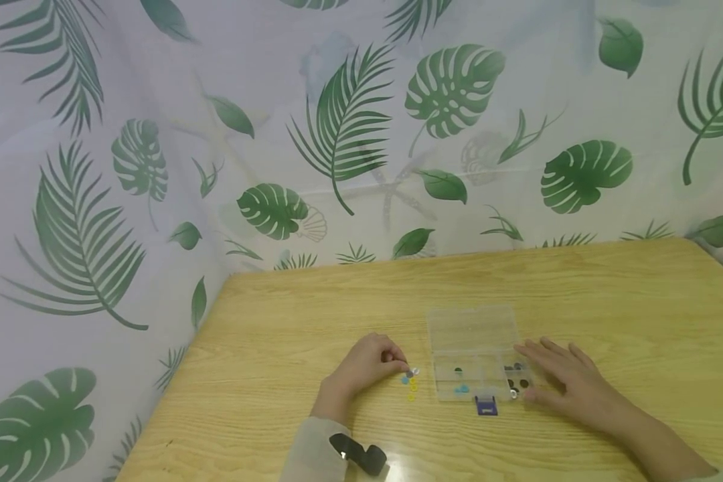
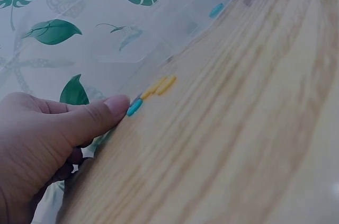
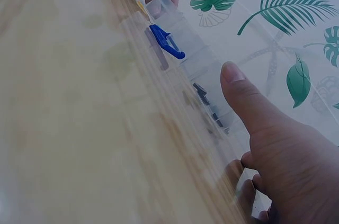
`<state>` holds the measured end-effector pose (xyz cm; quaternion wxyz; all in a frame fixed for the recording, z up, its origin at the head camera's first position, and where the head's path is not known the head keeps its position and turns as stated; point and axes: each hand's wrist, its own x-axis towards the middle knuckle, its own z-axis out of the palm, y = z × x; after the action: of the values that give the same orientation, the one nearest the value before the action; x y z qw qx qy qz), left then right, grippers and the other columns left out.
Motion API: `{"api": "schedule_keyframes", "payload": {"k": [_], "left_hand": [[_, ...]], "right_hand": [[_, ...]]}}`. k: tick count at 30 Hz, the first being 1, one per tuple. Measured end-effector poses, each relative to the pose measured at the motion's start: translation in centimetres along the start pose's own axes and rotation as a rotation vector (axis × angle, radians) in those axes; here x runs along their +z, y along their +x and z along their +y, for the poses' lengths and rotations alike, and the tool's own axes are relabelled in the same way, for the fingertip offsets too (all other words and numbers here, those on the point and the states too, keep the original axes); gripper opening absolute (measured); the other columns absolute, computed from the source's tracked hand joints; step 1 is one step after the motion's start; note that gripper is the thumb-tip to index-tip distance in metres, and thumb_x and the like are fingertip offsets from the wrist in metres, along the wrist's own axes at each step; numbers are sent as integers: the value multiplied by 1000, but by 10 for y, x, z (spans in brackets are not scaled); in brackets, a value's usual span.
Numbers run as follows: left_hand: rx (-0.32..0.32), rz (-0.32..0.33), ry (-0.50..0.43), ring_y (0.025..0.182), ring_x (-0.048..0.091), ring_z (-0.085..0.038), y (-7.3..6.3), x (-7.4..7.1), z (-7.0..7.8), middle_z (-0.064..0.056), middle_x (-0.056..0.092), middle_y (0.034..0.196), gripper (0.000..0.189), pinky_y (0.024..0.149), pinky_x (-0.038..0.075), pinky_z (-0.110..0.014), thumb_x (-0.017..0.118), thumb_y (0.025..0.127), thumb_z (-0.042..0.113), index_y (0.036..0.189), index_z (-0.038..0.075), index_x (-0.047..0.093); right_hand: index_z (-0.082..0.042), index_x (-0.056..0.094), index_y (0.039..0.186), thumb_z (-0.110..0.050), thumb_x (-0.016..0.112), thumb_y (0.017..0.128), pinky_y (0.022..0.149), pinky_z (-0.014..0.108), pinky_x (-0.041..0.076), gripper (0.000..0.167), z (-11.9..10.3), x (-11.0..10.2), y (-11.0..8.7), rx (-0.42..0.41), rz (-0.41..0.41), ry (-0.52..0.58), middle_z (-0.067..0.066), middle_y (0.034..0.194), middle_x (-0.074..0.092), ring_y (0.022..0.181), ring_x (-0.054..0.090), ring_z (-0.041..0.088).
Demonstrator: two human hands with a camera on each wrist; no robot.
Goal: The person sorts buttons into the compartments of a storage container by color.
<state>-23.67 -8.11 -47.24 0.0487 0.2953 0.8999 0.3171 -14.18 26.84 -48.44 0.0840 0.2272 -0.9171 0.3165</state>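
Observation:
Beside the plastic case, my left hand (image 1: 370,361) has its thumb and fingers drawn together right at a group of small round discs. A grey disc (image 1: 410,374) shows at the fingertips; I cannot tell whether it is pinched. Close by lie a white disc (image 1: 416,371), a turquoise disc (image 2: 134,108) and several yellow discs (image 2: 167,85). The clear compartment case (image 1: 466,396) stands with its lid laid back. At its right side my right hand (image 1: 569,385) spreads with fingers extended, fingertips over the edge and thumb (image 3: 238,83) straight; some fingers are hidden in the right wrist view.
Inside the case are turquoise discs (image 1: 461,389), a dark green disc (image 1: 458,370) and several black discs (image 1: 523,383). A blue latch (image 1: 487,406) sticks out at the front. The wooden table (image 1: 265,308) meets a leaf-patterned cloth (image 1: 361,167) behind.

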Motion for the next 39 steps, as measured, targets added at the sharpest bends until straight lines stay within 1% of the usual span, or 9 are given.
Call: {"api": "schedule_keyframes", "payload": {"k": [7,14,16,20,24,27,31,36,39], "left_hand": [[-18,22,-36,69,45,-3,0,-2,1,11,57,74,11,62,40,-19,72,83,29,81,19,72],[29,112,88,74,45,-5,4,-8,12,13,57,77,10,67,39,-19,69,86,30,84,21,73],[34,125,99,74,44,-5,5,-10,17,13,56,76,11,67,39,-19,68,87,31,85,21,73],[44,134,89,73,42,-6,7,-11,23,12,54,74,12,66,38,-19,67,87,32,86,21,73],[78,149,85,72,41,-6,8,-9,30,12,52,72,12,66,37,-19,68,86,30,85,19,73],[119,150,91,71,42,-6,11,-7,38,12,51,69,13,68,36,-19,69,85,31,84,18,73],[185,144,102,70,41,-4,17,4,43,12,50,68,14,68,36,-17,69,84,33,84,19,73],[266,152,175,66,40,-2,20,16,51,14,51,66,13,67,34,-14,71,82,33,84,20,74],[287,168,230,64,39,0,22,20,57,14,52,65,12,66,33,-12,72,82,33,82,21,74]], "right_hand": [[-17,40,143,-29,69,85,109,62,-4,67,1,-1,1,-4,3,2,27,141,40,129,28,55],[-18,39,144,-29,69,85,111,58,-5,67,-1,-3,1,-3,4,-16,26,142,41,130,28,54],[-18,39,144,-30,69,85,111,57,-6,67,-1,-4,1,-2,5,-20,26,142,41,129,29,54],[-18,40,144,-29,69,85,111,58,-6,67,1,-3,0,-1,8,-21,26,141,41,128,29,55],[-18,39,144,-29,69,84,111,58,-6,67,2,-3,-1,-1,10,-20,26,141,41,128,30,55],[-19,39,144,-29,69,85,111,58,-6,68,3,-3,-2,-2,11,-16,26,142,41,129,29,55],[-18,39,144,-29,69,85,111,58,-6,67,5,-1,-1,-6,15,-6,26,142,40,129,29,55],[-18,41,143,-29,69,84,112,56,-6,66,3,2,-2,-10,21,-8,25,142,41,128,30,54],[-18,41,143,-29,70,84,111,58,-5,67,3,3,-2,-11,24,-10,25,141,42,128,30,54]]}}
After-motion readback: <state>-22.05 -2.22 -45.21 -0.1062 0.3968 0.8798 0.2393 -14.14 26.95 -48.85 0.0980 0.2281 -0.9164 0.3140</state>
